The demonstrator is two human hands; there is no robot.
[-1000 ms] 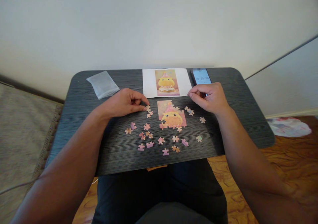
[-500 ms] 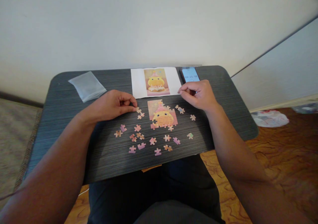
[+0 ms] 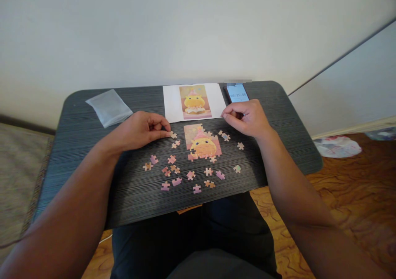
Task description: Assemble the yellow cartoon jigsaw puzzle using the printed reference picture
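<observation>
A partly joined jigsaw puzzle (image 3: 202, 144) of a yellow cartoon animal lies mid-table, with ragged gaps at its upper right and lower edge. Left of it, my left hand (image 3: 148, 128) pinches a small pale puzzle piece (image 3: 173, 134) between thumb and forefinger. Another loose piece (image 3: 175, 144) lies just below that one. My right hand (image 3: 244, 116) rests by the right edge of the printed sheet (image 3: 171, 106), fingers curled together; whether anything is in them is hidden. Nearest below it are joined pieces with a blue patch (image 3: 225, 136). Several loose pink and brown pieces (image 3: 175, 169) are spread toward me.
A phone (image 3: 237, 92) showing a timer stands behind my right hand. A clear plastic bag (image 3: 109, 107) lies at the back left of the dark table (image 3: 83, 159). The wall (image 3: 198, 31) rises right behind the table. White plastic (image 3: 337, 146) lies on the floor at right.
The puzzle piece at my left fingertips has shifted very slightly right and up. My right hand stays put. The view has moved a little.
</observation>
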